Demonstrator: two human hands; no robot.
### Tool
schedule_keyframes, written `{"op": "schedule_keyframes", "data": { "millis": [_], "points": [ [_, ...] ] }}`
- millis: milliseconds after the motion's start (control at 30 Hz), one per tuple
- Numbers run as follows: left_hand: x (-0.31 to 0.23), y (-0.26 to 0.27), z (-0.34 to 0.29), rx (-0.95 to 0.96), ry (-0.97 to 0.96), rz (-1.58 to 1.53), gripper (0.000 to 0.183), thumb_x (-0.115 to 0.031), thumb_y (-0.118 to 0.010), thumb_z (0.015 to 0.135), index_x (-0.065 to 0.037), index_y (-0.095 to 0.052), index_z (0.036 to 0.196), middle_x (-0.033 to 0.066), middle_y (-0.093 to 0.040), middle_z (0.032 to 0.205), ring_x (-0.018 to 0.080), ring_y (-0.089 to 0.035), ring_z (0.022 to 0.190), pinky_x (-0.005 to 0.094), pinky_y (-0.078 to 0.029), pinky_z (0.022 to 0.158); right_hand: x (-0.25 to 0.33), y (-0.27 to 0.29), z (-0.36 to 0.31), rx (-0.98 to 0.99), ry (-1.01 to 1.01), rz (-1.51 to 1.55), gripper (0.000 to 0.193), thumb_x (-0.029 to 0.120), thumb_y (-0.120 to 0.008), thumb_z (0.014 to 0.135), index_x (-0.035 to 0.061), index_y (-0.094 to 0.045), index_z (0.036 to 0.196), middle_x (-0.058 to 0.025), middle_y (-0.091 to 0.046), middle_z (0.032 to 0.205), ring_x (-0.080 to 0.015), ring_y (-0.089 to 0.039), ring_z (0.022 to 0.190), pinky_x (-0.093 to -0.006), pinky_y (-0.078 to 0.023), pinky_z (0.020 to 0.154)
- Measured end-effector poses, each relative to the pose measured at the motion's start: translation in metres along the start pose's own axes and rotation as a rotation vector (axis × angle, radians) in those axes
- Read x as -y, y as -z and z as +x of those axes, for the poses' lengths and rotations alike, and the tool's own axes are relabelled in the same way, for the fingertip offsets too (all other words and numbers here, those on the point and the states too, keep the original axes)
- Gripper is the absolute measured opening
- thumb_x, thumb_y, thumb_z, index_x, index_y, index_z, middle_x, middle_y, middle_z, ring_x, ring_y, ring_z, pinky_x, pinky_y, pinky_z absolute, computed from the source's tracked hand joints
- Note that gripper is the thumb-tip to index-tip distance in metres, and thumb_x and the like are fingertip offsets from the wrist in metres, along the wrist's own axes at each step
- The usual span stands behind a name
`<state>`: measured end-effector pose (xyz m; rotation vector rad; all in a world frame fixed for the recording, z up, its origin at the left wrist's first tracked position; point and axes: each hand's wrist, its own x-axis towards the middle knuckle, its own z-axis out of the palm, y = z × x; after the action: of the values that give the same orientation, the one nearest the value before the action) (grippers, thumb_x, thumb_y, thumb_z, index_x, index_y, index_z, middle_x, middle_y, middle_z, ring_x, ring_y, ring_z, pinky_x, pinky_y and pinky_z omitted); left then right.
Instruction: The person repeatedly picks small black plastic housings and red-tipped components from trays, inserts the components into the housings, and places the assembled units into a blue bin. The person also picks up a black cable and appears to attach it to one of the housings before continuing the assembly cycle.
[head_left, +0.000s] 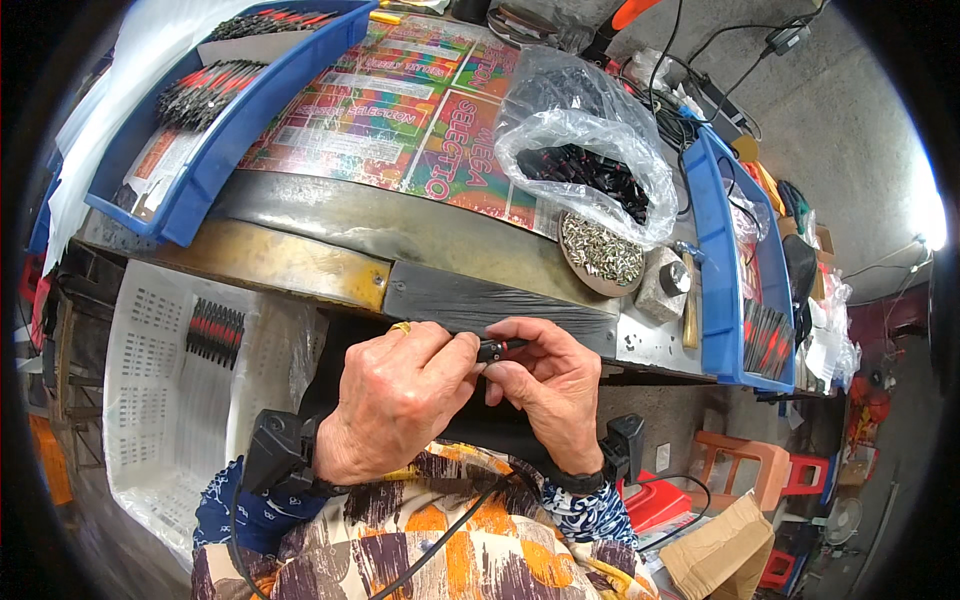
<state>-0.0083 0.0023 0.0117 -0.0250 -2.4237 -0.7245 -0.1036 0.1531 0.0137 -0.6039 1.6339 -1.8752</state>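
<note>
Over my lap, just in front of the bench edge, my left hand (400, 395) and my right hand (548, 385) meet fingertip to fingertip. Between them is a small black cylindrical piece (495, 350) with a hint of red and a shiny dot on its side. Thumb and fingers of my right hand pinch its right end. The left fingers close around its other end and hide most of it. Nearby on the bench, a clear plastic bag (560, 95) holds many black pieces. Beside it a round bowl (590, 280) is heaped with small metal parts.
A blue tray (225, 150) of slim black-and-red items stands at far left. Another blue tray (715, 260) with similar items is at right. A grey block (660, 290) sits by the bowl. A white basket (140, 400) stands low at left; stools (745, 460) are at lower right.
</note>
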Motion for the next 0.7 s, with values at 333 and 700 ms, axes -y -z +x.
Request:
{"op": "schedule_keyframes", "data": {
  "millis": [333,700],
  "points": [
    [0.001,-0.009,-0.005,-0.059,-0.043,-0.013,0.030,0.002,-0.074,0.064,0.001,-0.069,0.093,0.0109,-0.064,0.075,0.0272,-0.065,0.065,0.0358,-0.052,0.057,-0.015,0.001,0.000,-0.022,0.013,0.063,0.011,0.001,-0.067,0.092,-0.0021,-0.062,0.101,-0.0062,-0.065,0.080,-0.0097,-0.062,0.062,-0.0204,-0.049,0.051],
    [0.006,-0.002,0.002,-0.024,-0.019,-0.158,0.025,-0.005,-0.077,0.068,-0.004,-0.067,0.091,0.0068,-0.059,0.074,0.0259,-0.062,0.063,0.0353,-0.051,0.055,-0.028,0.008,0.003,0.049,0.089,0.280,0.013,0.007,-0.071,0.091,-0.0001,-0.066,0.101,-0.0059,-0.067,0.081,-0.0092,-0.060,0.060,-0.0203,-0.048,0.052]
  ]
}}
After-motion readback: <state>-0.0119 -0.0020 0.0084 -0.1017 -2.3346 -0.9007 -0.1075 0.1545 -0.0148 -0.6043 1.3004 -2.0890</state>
